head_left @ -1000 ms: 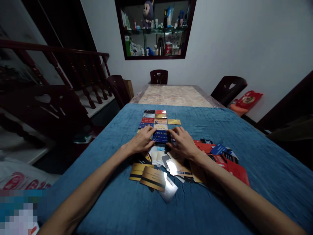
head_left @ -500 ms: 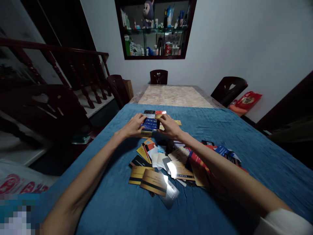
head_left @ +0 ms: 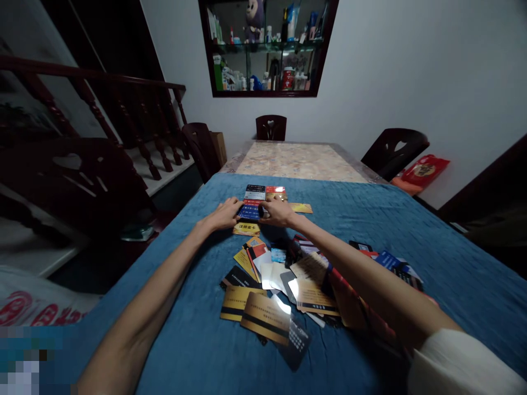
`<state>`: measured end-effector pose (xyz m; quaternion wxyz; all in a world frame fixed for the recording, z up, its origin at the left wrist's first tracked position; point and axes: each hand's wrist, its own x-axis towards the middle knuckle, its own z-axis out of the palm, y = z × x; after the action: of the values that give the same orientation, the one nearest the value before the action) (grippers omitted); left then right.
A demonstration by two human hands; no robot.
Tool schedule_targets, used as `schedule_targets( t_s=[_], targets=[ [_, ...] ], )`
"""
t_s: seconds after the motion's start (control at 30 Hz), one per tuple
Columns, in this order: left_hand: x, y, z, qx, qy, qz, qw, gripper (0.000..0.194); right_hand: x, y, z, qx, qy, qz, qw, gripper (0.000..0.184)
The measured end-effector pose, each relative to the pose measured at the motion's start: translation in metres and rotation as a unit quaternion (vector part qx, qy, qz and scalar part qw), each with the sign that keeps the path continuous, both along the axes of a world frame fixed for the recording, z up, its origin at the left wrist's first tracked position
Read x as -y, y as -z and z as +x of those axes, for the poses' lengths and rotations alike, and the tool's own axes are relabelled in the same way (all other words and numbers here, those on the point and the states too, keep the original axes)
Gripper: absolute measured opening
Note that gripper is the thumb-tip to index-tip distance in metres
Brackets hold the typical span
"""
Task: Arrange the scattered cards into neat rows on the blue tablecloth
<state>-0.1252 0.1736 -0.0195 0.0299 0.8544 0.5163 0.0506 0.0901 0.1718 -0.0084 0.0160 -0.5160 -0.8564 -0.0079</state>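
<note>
A blue card (head_left: 249,212) lies flat at the near end of a column of cards, and my two hands hold it by its sides. My left hand (head_left: 225,213) has its fingers closed at the card's left edge. At the right edge, my right hand (head_left: 278,212) pinches it with bent fingers, hiding that corner. Beyond the blue card show a red card strip (head_left: 252,202), a grey card (head_left: 254,195) and a black card (head_left: 256,187). A gold card stack (head_left: 247,228) sits just nearer to me, close to my left fingers.
A loose heap of cards spreads nearer to me, with a brown-gold card (head_left: 265,317) on its near side. Red-and-gold cards (head_left: 276,192) and a yellow card (head_left: 302,208) lie by my right hand. Blue cloth (head_left: 185,340) covers the table; chairs stand around it.
Both hands have shifted slightly and the blue card now sits with a red strip showing beyond it. The gold stack nearer to me is more exposed. The view has moved a little.
</note>
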Motion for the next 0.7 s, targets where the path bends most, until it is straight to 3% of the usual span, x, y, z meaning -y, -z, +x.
schedule_targets(
  t_s=[0.7],
  targets=[
    [-0.0047,0.0098,-0.0033,-0.006,0.014,-0.025,1.0,0.044,-0.007,0.0042,-0.005,0.001,-0.005,-0.024,1.0,0.046]
  ],
)
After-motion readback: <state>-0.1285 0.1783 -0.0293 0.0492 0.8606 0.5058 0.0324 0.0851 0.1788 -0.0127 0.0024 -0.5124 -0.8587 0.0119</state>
